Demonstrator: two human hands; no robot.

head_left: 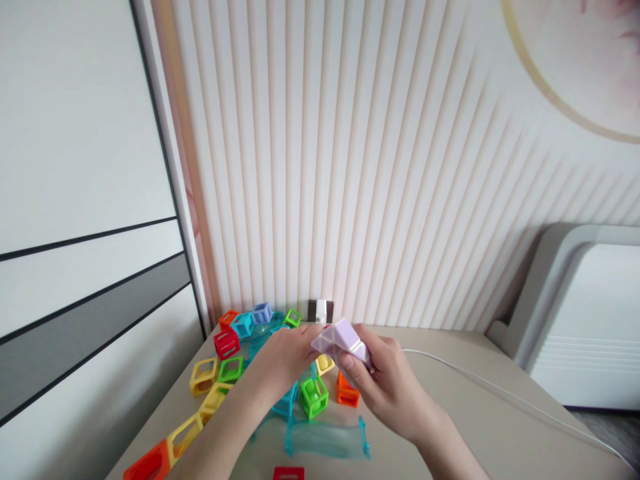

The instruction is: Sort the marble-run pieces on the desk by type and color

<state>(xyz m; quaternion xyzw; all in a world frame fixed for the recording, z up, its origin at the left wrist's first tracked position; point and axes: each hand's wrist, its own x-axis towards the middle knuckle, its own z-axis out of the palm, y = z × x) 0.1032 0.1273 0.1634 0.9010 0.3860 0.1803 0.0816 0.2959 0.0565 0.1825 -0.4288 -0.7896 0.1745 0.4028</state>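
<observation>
Both hands grip a light purple and white twisty snake puzzle (342, 340), folded into a compact angular shape. My right hand (384, 370) is closed around its right side, with the thumb pressed along the near face. At its left end my left hand (295, 350) is closed too, fingers partly hidden behind the puzzle and seen from the back. The puzzle is held above the tabletop. Below it are a green cube frame (314, 398), an orange cube frame (347, 390) and a yellow block (325, 363).
Colourful cube frames, among them a red one (227, 343), spread over the left of the table (450, 407). A clear blue track piece (327, 440) lies in front. A white cable (493, 382) crosses rightward. A ribbed wall (320, 167) rises behind, a white cabinet (90, 147) at left.
</observation>
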